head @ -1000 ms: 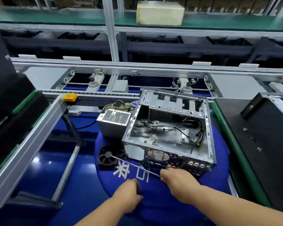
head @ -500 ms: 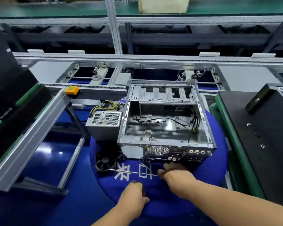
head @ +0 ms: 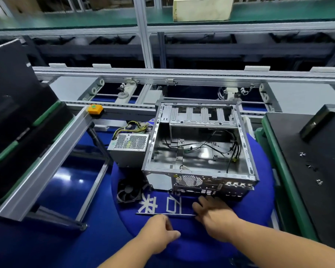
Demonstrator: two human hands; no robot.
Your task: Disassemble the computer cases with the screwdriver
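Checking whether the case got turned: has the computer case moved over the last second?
Yes. The computer case has rotated from skewed to square with the conveyor rail behind it.

Computer case (head: 199, 151) turned square; screwdriver (head: 164, 214) lies level.

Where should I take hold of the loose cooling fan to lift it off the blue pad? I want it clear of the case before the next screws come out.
Pinch the black fan by its square frame, across its left and near edges, coming from above on the left. It lies flat, blades up; the computer case crowds its right corner and the power supply stands just behind it.
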